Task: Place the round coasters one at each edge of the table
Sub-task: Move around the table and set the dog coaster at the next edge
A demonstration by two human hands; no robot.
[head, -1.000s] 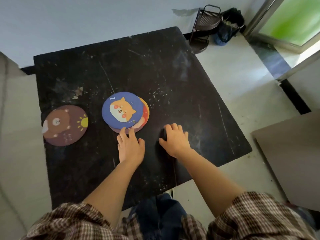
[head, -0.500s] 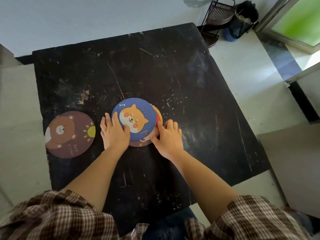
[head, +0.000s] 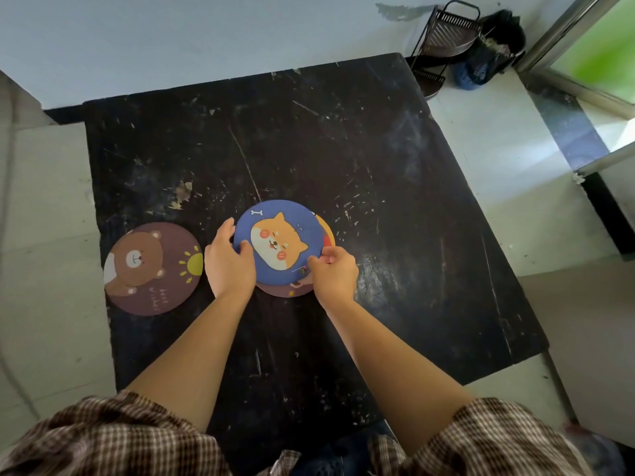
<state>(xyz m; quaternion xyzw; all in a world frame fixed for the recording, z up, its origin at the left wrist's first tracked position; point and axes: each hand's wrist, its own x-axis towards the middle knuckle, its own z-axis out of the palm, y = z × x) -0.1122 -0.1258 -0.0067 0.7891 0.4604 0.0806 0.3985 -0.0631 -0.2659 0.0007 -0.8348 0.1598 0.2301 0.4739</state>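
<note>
Two forearms in brown checked sleeves (head: pixel 498 441) reached from the near edge across the black, scratched square table (head: pixel 395 201). The left hand (head: pixel 228 266) lay at the left rim of the round blue coaster with the orange dog print (head: pixel 280 243), its thumb on the printed face and its fingers curled round the rim: the grip was clamped on that coaster. The right hand (head: pixel 335 278) pinched the same coaster at its near right rim, thumb and fingertips pressed together on the edge.

The blue coaster sat at the middle of the table, on top of a small stack. A brown coaster (head: pixel 285 290) showed beneath it at the near side, and an orange and red coaster (head: pixel 328 231) showed beneath it at the right side. How many coasters the stack held could not be told.

A round dark brown coaster with a bear and sun print (head: pixel 153 267) lay flat at the left edge of the table, just beside the left hand and apart from the stack.

Beyond the far right corner of the table, a black wire rack (head: pixel 443 39) stood on the floor against the wall.
</note>
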